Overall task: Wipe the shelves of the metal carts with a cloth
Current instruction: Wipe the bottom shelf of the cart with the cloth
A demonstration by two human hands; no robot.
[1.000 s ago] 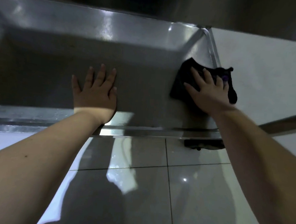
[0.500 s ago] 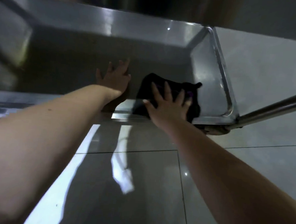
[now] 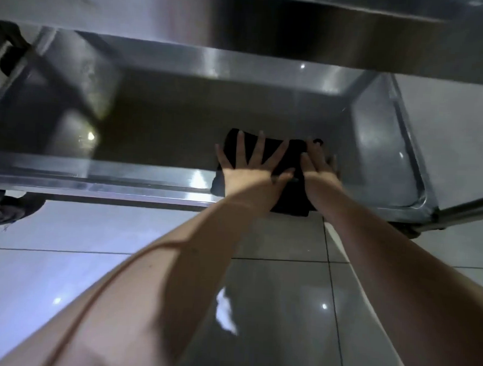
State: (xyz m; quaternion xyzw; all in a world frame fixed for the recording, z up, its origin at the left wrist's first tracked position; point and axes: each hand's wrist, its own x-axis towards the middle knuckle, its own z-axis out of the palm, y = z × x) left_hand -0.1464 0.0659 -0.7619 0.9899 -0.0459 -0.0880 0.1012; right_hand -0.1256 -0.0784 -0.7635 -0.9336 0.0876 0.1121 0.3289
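Pressing on the black cloth (image 3: 290,198), the left hand (image 3: 249,170) is lying flat with fingers spread wide, and the right hand (image 3: 319,166) is lying flat beside it, fingers straight and close together. The cloth is sitting right of centre on the metal cart's lower shelf (image 3: 167,134), lapping over its near rim.

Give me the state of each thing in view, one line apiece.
left hand, open, fingers spread, pressing flat on the cloth.
right hand, open, flat on the cloth, blurred.
cloth, black, lying under both hands, near edge over the shelf's front rim.
lower shelf, bare metal, shadowed, smeary at the left.
floor, glossy tiles reflecting light.
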